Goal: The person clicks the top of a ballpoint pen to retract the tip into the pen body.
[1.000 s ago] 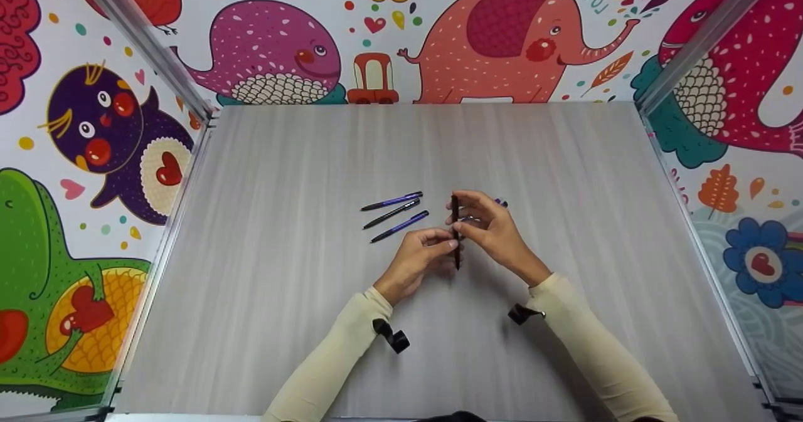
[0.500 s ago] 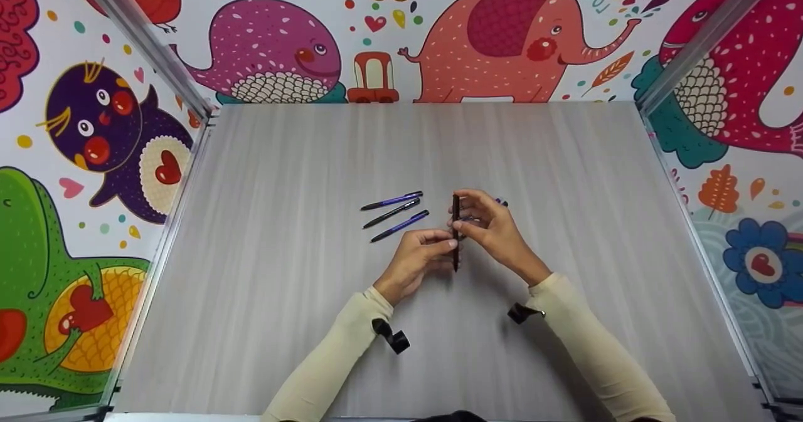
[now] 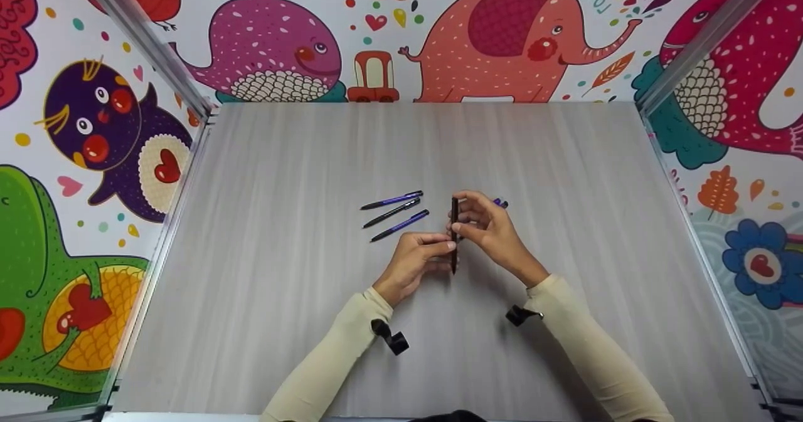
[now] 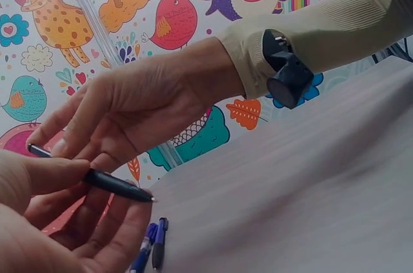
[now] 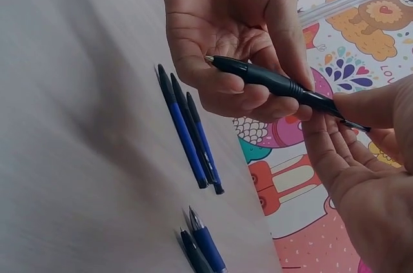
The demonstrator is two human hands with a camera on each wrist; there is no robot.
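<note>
A black pen [image 5: 271, 82] is held between both hands above the table, its pointed metal tip showing in both wrist views. My left hand [image 3: 411, 262] grips the tip half, thumb on top and fingers curled below. At the clip end, my right hand [image 3: 495, 231] pinches the barrel between thumb and fingers. Left of the hands lie three pens: a blue one [image 3: 392, 200], a black one [image 3: 391, 214] and another blue one [image 3: 399, 226]. Partly hidden behind the right hand in the head view, a blue pen [image 5: 208, 244] and a dark pen [image 5: 193, 250] lie together.
The wood-grain table [image 3: 282, 158] is bordered by metal rails [image 3: 696, 240]. Printed cartoon panels [image 3: 489, 39] stand at the back and both sides. A black wrist camera [image 3: 390, 337] hangs at the left sleeve, another [image 3: 522, 314] at the right.
The pen has shifted slightly toward the person, its tip end now a little lower in the head view. Both hands keep their hold, and the pens on the table have not moved.
</note>
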